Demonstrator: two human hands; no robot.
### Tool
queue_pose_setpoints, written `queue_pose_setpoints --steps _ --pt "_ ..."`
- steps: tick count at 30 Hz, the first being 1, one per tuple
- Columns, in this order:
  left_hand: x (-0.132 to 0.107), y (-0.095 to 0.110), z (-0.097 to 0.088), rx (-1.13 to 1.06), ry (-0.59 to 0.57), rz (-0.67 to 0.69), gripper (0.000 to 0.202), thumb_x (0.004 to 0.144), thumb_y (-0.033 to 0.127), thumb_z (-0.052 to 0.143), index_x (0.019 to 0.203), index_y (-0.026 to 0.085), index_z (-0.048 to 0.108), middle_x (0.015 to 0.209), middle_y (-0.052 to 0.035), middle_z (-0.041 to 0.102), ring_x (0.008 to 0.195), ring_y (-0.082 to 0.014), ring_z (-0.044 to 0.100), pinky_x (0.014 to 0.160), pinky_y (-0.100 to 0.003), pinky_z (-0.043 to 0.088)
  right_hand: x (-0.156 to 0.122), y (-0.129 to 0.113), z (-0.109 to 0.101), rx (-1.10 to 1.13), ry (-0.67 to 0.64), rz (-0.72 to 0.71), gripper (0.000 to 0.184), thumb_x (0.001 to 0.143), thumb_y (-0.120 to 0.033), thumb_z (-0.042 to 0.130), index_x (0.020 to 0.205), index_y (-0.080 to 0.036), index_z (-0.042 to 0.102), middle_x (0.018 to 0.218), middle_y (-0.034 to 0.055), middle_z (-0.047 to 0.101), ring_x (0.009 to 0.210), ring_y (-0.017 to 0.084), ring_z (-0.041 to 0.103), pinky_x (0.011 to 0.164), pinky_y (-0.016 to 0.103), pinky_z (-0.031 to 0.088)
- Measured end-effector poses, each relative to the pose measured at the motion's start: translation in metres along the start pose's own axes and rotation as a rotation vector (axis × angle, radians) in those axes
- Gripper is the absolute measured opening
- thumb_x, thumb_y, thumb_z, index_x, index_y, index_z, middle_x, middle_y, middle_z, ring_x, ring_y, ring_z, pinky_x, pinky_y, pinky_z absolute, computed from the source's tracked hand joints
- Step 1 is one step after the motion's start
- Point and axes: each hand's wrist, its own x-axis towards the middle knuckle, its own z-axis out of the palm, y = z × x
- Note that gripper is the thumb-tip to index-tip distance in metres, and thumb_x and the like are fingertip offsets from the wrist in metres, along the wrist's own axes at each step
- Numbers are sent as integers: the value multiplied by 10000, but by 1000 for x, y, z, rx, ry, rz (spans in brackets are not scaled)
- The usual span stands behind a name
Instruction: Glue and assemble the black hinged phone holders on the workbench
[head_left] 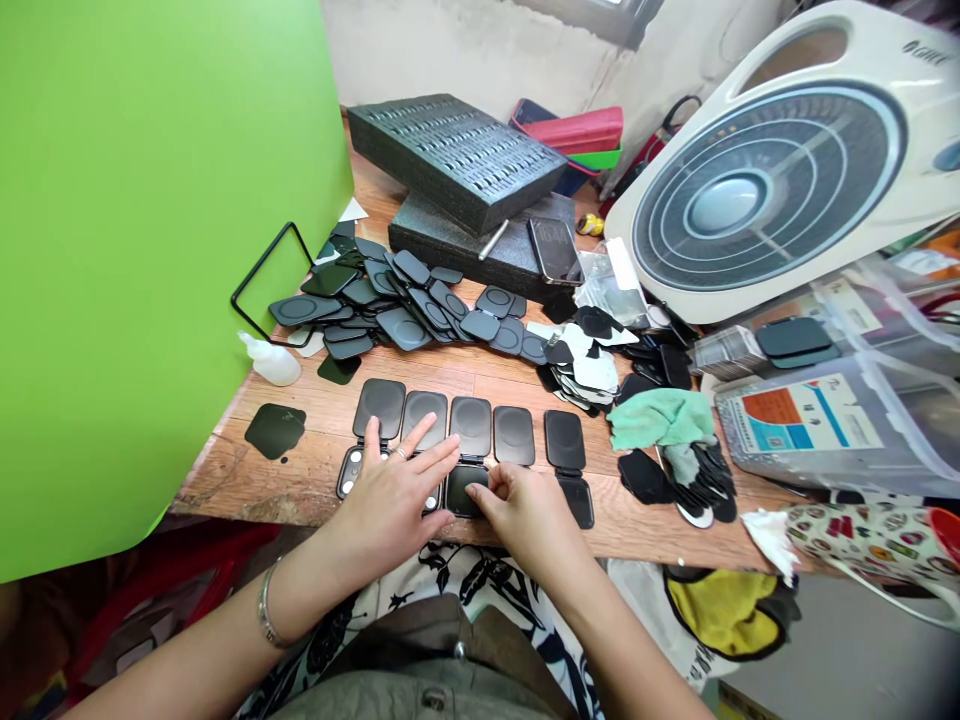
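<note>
Head view: left hand [390, 500] spread open over black hinged cases [424, 418], right hand's [521, 515] grip pinching a lid [465, 490].

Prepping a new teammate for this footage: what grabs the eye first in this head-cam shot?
A large green backdrop sheet fills the left side, and a big white round fan dominates the upper right. Between them, on a wooden table, a heap of dark rounded-square pads spreads across the middle. At the table's near edge, the left hand and right hand rest on a row of similar black pads.
</note>
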Motion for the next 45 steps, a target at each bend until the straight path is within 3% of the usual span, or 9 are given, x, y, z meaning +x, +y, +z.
queue_pose_setpoints --steps 8,12,15,20,24,29,39,42,45 --pt "0 -1 0 9 -2 5 571 812 269 634 1345 255 430 1436 -76 448 1405 -326 220 1009 -741 -125 -6 6 -46 -229 123 -19 307 865 -478 523 717 -229 626 697 44 683 604 186 601 550 275 349" --pt "0 2 -2 -7 -3 31 581 831 275 622 1367 245 401 1456 -104 415 1407 -320 221 1034 -733 -65 33 42 -82 -306 373 -59 213 868 -358 521 926 -215 668 891 66 704 778 220 637 671 306 424" --pt "-3 4 -9 -23 10 41 642 849 299 610 1419 237 322 1486 -128 357 1419 -314 188 1048 -724 10 67 68 -96 -502 487 -115 381 821 -282 578 1181 -156 588 1237 145 603 1070 292 574 806 368 424" --pt "-19 -9 -30 -27 78 1 622 876 326 570 1435 262 307 1480 -134 367 1421 -309 182 1060 -700 33 85 85 -98 -652 437 -224 232 874 -298 529 1035 -203 666 1140 100 672 1087 276 576 930 442 345" --pt "-30 -30 -38 1 47 -38 660 851 358 602 1435 291 300 1468 -113 393 1413 -311 212 1043 -719 0 89 97 -101 -679 395 -247 463 854 -371 565 1279 -192 521 1363 144 514 1234 300 477 953 468 350" --pt "-28 -43 -36 23 -49 11 698 815 335 647 1424 298 310 1483 -88 371 1428 -288 165 1040 -716 -48 91 105 -107 -720 330 -263 423 850 -344 566 1258 -237 549 1213 97 642 1057 281 599 982 489 301" --pt "-23 -52 -27 26 -31 54 765 771 393 684 1429 303 303 1484 -88 371 1431 -285 149 1050 -676 -116 81 82 -93 -756 471 -278 338 868 -470 515 997 -181 632 1043 126 686 959 268 612 930 450 318" --pt "-24 -54 -24 31 -37 56 762 775 395 679 1430 298 302 1486 -90 365 1431 -283 152 1050 -671 -126 86 70 -93 -820 474 -242 286 898 -384 475 937 -161 649 831 109 706 830 249 620 982 470 272" --pt "-24 -53 -24 28 -44 39 739 786 389 670 1425 289 312 1491 -94 356 1436 -276 134 1050 -667 -134 75 54 -97 -727 571 -244 296 921 -303 418 880 -165 677 912 124 701 894 253 612 1006 482 259"
